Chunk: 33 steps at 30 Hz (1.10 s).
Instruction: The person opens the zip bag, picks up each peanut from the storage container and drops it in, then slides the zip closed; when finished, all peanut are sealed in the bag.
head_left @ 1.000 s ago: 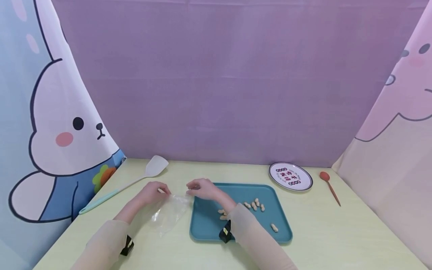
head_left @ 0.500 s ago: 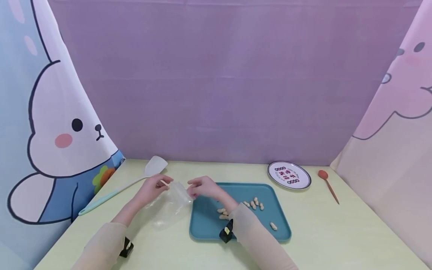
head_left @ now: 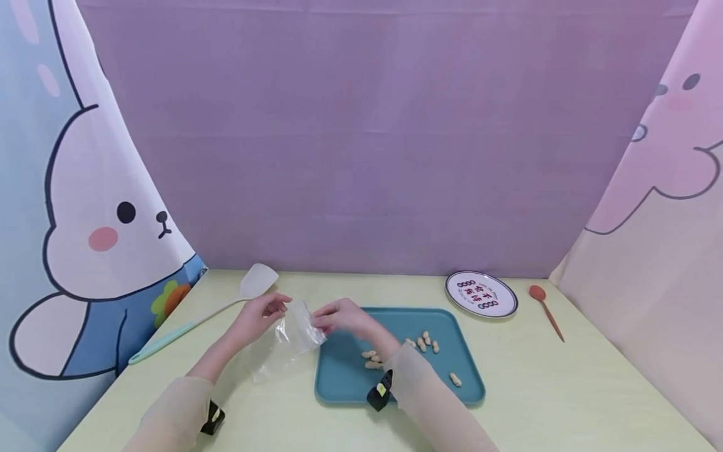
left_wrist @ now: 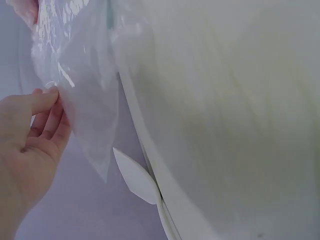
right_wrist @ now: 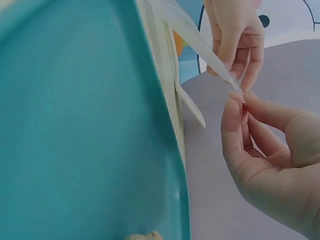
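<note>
A clear plastic bag (head_left: 288, 342) hangs between the two hands, left of the blue-green tray (head_left: 344, 383). The right hand (head_left: 342, 316) pinches its edge between thumb and fingers, as the right wrist view shows closely. At the bag's other side is the left hand (head_left: 258, 317); in the left wrist view its thumb and curled fingers (left_wrist: 52, 120) pinch the film. The bag's body droops below the hands, its lower end near the tabletop. Several peanuts (head_left: 422, 343) in shells lie on the tray, some partly hidden by the right forearm.
A spatula (head_left: 258, 280) with a white blade and mint handle lies at the left. At the back right are a white patterned plate (head_left: 482, 294) and a red-headed spoon (head_left: 538, 293). A purple cloth (head_left: 361, 157) hangs behind the table.
The bag's upper edge has been raised and turned between the hands. The left hand has shifted slightly up; the right hand has stayed nearly in place. Tray and peanuts are unchanged.
</note>
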Each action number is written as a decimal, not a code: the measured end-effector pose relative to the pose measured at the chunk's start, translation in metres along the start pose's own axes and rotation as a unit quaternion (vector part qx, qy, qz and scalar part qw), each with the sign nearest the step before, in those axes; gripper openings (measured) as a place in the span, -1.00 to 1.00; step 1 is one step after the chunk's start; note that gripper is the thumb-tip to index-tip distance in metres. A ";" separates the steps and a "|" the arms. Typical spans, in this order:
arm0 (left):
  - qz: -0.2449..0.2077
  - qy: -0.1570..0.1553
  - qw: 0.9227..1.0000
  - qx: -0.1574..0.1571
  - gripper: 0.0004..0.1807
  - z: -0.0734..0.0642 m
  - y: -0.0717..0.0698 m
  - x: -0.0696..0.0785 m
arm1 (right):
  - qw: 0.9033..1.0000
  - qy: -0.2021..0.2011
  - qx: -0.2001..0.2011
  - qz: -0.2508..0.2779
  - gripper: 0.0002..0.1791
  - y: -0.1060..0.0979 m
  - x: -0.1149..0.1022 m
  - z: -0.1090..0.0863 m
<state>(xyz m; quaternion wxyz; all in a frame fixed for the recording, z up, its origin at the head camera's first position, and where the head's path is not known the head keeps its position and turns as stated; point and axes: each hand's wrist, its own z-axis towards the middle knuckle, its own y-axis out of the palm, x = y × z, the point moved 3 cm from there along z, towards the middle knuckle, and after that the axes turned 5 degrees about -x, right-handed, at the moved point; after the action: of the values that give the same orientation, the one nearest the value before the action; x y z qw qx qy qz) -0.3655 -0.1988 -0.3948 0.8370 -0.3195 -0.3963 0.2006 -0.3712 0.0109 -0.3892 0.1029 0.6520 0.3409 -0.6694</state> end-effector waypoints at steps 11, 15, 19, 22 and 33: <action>0.026 -0.031 0.995 0.090 -0.91 0.004 0.000 0.018 | 0.999 -0.021 0.022 -0.014 -0.76 0.002 -0.006 -0.007; -0.039 -0.099 0.993 0.058 -0.80 0.007 0.004 0.026 | 0.998 -0.030 0.038 -0.042 -0.78 0.001 -0.008 -0.008; -0.073 -0.126 0.989 0.024 -0.67 0.009 0.007 0.034 | 0.997 -0.038 0.044 -0.046 -0.79 0.002 -0.011 -0.009; -0.086 -0.126 0.988 0.004 -0.65 0.010 0.010 0.036 | 0.997 -0.041 0.049 -0.035 -0.79 0.002 -0.011 -0.009; -0.103 -0.125 0.986 -0.028 -0.72 0.011 0.012 0.038 | 0.996 -0.050 0.069 -0.036 -0.84 0.001 -0.014 -0.008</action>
<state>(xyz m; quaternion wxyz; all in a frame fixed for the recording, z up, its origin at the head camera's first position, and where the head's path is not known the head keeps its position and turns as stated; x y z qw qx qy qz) -0.3526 -0.1634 -0.3778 0.7877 -0.2724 -0.5344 0.1405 -0.3621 0.0107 -0.3758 0.0504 0.6110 0.3113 -0.7261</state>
